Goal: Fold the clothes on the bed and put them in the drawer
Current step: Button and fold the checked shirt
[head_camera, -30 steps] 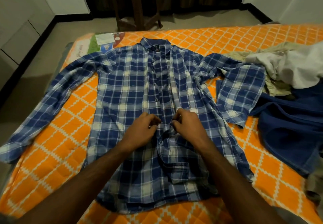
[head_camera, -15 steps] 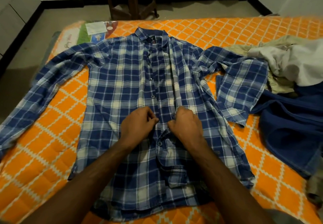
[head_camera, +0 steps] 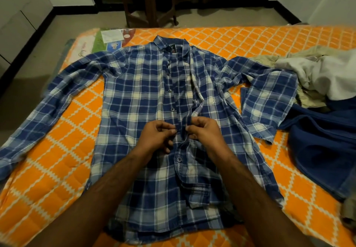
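Note:
A blue and white plaid shirt (head_camera: pixel 134 100) lies face up on the orange patterned bed (head_camera: pixel 57 150), collar away from me, left sleeve stretched out, right sleeve bent back. My left hand (head_camera: pixel 157 136) pinches the button edge of the front placket at mid-chest. My right hand (head_camera: pixel 204 133) pinches the other placket edge beside it. The lower buttons look fastened; the upper front hangs open.
A pile of clothes lies at the right: a dark blue garment (head_camera: pixel 323 150), a white one (head_camera: pixel 331 77) and a beige one (head_camera: pixel 269 57). A paper label (head_camera: pixel 112 35) sits at the bed's far left corner. A dark wooden stool (head_camera: pixel 150 1) stands on the floor beyond.
Both hands have shifted slightly up the placket and drawn a little apart, still pinching its edges. The camera tilted, so the shirt sits lower in view.

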Available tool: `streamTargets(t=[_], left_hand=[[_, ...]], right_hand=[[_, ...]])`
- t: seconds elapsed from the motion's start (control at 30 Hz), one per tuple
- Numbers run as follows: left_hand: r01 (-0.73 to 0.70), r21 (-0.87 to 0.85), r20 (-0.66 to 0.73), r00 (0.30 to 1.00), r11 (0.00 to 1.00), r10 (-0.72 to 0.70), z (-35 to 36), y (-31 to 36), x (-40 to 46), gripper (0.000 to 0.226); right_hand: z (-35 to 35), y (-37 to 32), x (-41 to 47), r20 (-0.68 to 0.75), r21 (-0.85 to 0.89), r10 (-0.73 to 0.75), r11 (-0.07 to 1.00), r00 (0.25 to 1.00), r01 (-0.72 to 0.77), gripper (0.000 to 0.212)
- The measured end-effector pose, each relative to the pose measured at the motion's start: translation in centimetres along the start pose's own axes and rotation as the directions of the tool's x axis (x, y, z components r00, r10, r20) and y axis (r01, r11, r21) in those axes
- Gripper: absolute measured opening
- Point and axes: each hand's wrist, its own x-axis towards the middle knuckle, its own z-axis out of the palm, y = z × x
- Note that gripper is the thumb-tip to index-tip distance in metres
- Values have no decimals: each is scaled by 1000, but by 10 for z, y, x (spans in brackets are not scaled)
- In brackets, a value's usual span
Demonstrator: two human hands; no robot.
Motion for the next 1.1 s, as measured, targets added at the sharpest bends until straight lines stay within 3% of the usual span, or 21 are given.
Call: streamTargets(t=[0.1, 0.4, 0.53, 0.6, 0.73, 1.1], left_hand=[[4, -49, 14, 1000, 999, -3, -1, -1, 0, 9], [6, -73, 8, 1000, 997, -6, 0, -6, 1, 13], [-7, -63, 6, 1000, 998, 7, 0, -7, 2, 14], [-8, -64, 8, 1000, 998, 9, 0, -8, 2, 15], [6, -74, 18, 1000, 997, -4, 0, -8, 1, 18], [-6, -90, 10, 1000, 996, 7, -2, -9, 0, 14]], right_hand=[[5, 13, 4, -51, 5, 2, 1000, 999, -2, 9], [4, 20, 13, -82, -64, 18, 998, 996, -23, 17], [-3, 12, 9, 68, -86, 37, 996, 997, -31, 33], [-7, 9, 5, 114, -177, 36, 984, 993, -15, 30], [-8, 6, 4, 12, -446, -42, 894, 999, 43, 21], [17, 16, 1, -120, -235, -87, 970, 989, 57, 24]])
